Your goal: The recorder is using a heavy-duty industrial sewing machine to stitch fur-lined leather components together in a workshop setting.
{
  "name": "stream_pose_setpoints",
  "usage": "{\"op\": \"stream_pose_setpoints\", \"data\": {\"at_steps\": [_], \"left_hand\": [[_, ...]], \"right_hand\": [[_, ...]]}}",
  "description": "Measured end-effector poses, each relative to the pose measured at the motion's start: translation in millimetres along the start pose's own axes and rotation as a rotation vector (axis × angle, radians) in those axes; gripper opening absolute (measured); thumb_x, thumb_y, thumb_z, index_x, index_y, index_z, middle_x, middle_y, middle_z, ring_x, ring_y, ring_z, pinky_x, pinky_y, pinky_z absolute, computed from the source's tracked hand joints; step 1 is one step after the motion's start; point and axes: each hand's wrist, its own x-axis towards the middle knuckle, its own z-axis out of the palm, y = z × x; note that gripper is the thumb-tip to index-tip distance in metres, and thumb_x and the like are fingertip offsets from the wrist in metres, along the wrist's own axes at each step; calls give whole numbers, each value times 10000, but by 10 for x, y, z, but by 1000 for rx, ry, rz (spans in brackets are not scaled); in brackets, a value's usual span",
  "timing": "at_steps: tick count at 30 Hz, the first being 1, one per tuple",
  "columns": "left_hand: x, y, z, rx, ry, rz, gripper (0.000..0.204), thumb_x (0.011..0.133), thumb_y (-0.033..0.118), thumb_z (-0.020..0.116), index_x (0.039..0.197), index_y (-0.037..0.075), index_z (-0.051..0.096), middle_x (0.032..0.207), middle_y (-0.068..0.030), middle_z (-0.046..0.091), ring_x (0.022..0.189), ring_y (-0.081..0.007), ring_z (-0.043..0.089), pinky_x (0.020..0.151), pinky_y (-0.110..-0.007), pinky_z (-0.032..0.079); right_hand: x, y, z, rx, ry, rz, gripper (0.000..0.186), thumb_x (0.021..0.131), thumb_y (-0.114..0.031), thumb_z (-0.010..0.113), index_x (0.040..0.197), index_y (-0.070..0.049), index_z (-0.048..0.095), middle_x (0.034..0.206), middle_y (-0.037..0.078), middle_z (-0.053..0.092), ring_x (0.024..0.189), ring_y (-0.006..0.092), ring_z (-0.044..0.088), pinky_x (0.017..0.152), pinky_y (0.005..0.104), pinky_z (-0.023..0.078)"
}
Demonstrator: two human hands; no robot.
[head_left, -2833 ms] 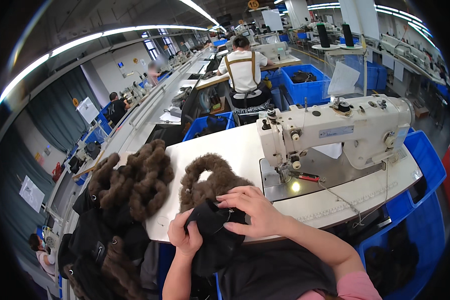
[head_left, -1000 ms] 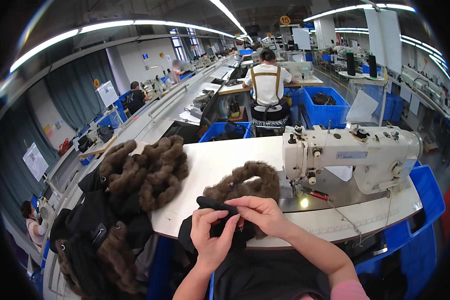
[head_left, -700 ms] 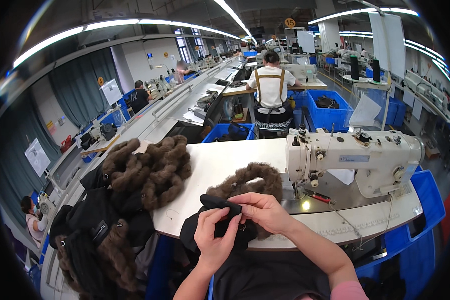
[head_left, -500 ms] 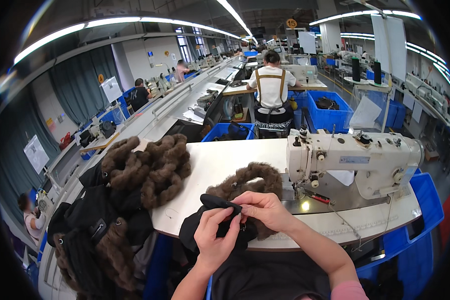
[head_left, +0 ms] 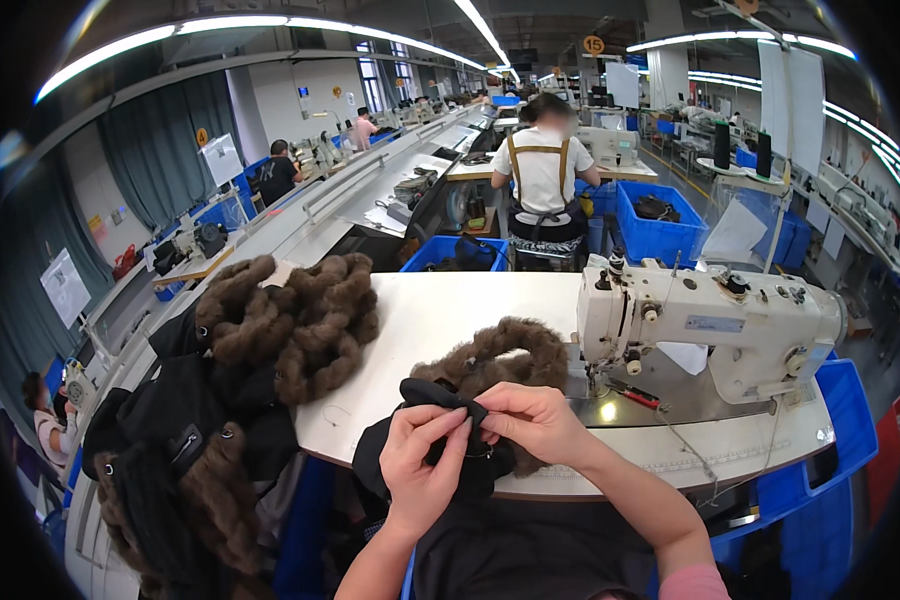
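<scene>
Both hands meet over the near edge of the white sewing table, pinching black fabric [head_left: 395, 437] between them. My left hand [head_left: 428, 460] is closed on the fabric, its thumb and fingertips together near a folded edge. From the right, my right hand [head_left: 533, 422] pinches the same edge between thumb and fingers. A brown fur trim [head_left: 510, 352] lies on the table just beyond the hands, partly covered by them; it appears to belong with the black piece. Something small and shiny hangs below the right fingertips, too small to name.
A white sewing machine [head_left: 710, 315] stands on the right, with a red-handled tool [head_left: 634, 394] by its base. Black garments [head_left: 170, 440] and brown fur trims [head_left: 320, 330] are heaped on the left. Ahead, a co-worker [head_left: 545, 170] sits between blue bins [head_left: 660, 243].
My left fingers have moved closer to my right ones along the fabric edge. The whole view has shifted slightly, and the co-worker ahead has turned the head to the right.
</scene>
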Motion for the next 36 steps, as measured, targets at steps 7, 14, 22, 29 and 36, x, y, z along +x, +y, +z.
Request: {"op": "stream_pose_setpoints", "data": {"at_steps": [7, 14, 22, 29, 36], "left_hand": [[39, 55, 11, 180, 72, 164, 272, 743, -79, 734, 995, 11, 687, 900, -107, 675, 740, -200, 658, 648, -264, 522], [41, 2, 64, 272, 97, 251, 315, 707, -115, 712, 999, -1, 680, 850, -104, 681, 706, -223, 657, 642, -275, 530], [17, 5, 28, 249, 124, 264, 359, 719, -119, 704, 1059, -17, 655, 828, -119, 684, 671, -204, 655, 620, -264, 521], [8, -3, 29, 241, 86, 218, 398, 705, -130, 692, 1083, -14, 647, 816, -102, 672, 681, -188, 652, 625, -264, 521], [-11, -37, 20, 209, 203, 212, 366, 704, -139, 672, 1039, 8, 642, 820, -83, 650, 619, -168, 602, 572, -240, 487]], "right_hand": [[2, -20, 58, 40, 54, -24, 167, 922, -8, 616, 1073, 53, 651, 1018, 78, 626, 813, 111, 623, 706, 227, 517], [-16, -10, 149, -469, 221, -290, 166, 858, 31, 657, 1024, 21, 664, 976, 77, 645, 772, 88, 615, 654, 223, 510], [14, -35, 149, -394, 163, -279, 203, 847, 21, 667, 1049, 14, 659, 1027, 89, 652, 796, 111, 637, 659, 234, 521], [33, 6, 154, -735, 212, -511, 233, 790, 27, 697, 1015, 6, 642, 933, 97, 662, 706, 176, 657, 613, 272, 543], [86, 54, 61, -738, 347, -540, 203, 781, 74, 690, 959, -5, 630, 884, 68, 656, 635, 101, 633, 529, 236, 522]]}}
